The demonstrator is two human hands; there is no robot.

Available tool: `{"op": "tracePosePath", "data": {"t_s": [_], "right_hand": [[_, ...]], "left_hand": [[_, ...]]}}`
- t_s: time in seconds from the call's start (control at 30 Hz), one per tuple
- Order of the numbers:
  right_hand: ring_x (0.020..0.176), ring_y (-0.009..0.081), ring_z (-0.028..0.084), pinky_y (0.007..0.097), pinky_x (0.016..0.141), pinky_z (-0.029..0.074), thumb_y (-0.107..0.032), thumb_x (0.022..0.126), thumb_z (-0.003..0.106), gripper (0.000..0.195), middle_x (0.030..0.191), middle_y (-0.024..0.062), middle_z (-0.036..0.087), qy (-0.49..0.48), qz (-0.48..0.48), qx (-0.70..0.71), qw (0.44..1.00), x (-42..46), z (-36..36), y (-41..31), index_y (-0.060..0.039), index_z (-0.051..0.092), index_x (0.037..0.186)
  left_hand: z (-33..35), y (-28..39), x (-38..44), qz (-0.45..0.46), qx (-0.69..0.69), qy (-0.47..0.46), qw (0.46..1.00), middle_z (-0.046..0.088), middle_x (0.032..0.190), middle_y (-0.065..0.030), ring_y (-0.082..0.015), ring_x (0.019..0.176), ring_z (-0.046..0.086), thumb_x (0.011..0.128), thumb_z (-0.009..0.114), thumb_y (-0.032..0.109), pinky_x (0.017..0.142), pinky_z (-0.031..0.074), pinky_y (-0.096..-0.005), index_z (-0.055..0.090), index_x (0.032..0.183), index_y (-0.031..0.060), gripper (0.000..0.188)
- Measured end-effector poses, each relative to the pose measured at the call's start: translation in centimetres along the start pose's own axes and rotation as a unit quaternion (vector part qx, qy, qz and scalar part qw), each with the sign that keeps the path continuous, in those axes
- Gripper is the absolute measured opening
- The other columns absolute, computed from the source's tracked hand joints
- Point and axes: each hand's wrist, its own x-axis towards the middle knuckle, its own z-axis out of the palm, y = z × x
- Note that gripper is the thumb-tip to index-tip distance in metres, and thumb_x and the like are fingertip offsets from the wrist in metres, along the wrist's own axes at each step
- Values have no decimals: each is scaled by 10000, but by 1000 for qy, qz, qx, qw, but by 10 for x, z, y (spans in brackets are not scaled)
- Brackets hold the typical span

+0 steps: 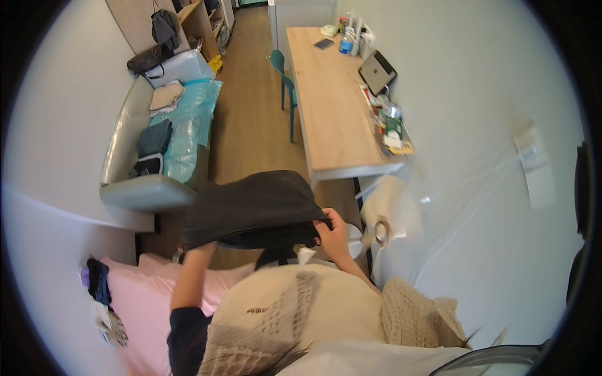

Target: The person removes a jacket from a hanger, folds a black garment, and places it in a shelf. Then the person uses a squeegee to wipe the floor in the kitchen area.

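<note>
A black cloth garment (254,202) is held up before me, spread between both hands. My right hand (333,234) grips its right edge, with the thumb and fingers closed on the cloth. The fingers of my left hand (207,246) are hidden under or inside the garment's left end; only the wrist area shows, so its grip cannot be seen. Beyond, on a sofa with a blue plastic cover (181,136), lie a folded beige garment (167,96), a folded dark blue-grey garment (155,138) and a folded black one (146,167).
Right of centre stands a long wooden table (329,108) with a phone, bottles, a tablet and packets on it. A green chair (289,84) is beside it. Pink bedding (146,291) lies at lower left, with dark clothes (99,281) at its edge.
</note>
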Motion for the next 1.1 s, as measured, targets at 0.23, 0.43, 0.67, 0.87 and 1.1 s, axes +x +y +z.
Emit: {"op": "tracePosePath", "data": {"t_s": [0.23, 0.43, 0.67, 0.87, 1.1], "right_hand": [[494, 41, 483, 198, 450, 380, -81, 805, 634, 139, 697, -7, 568, -156, -14, -105, 982, 108, 141, -39, -32, 577, 922], [466, 44, 451, 197, 429, 358, -108, 829, 624, 193, 694, -15, 550, -227, 143, -131, 955, 184, 201, -68, -45, 565, 1002], [1046, 228, 524, 309, 891, 421, -234, 744, 719, 688, 1184, 187, 554, -507, 83, -190, 837, 273, 248, -58, 84, 408, 1268], [1068, 236, 536, 324, 907, 420, -173, 703, 728, 653, 1146, 195, 563, -393, 0, -202, 897, 369, 235, -57, 73, 426, 1228], [858, 224, 608, 325, 764, 472, -144, 729, 693, 438, 927, 180, 629, -358, -96, -149, 917, 436, 306, -87, 49, 508, 1076]], "left_hand": [[133, -80, -29, -81, -136, -329, 931, 514, 1250, -213, -333, 1175, 463, 897, 477, 213, 1027, 335, -362, 510, 1226, 5, 390], [129, -171, 43, -531, -697, -147, 460, 603, 1099, -102, -221, 967, 578, 915, 504, 249, 786, 469, -381, 550, 1154, 57, 310], [189, -234, 127, -565, -721, -143, 375, 623, 1095, -88, -207, 962, 594, 942, 473, 218, 788, 489, -338, 561, 1131, -18, 315], [65, -289, 254, -339, -679, -213, 615, 568, 1226, -148, -218, 1106, 563, 912, 546, 259, 944, 463, -344, 537, 1213, -44, 427], [176, -395, 273, -474, -473, -375, 641, 560, 1191, -75, -195, 1041, 564, 801, 680, 177, 826, 502, -384, 421, 1303, 85, 573]]}}
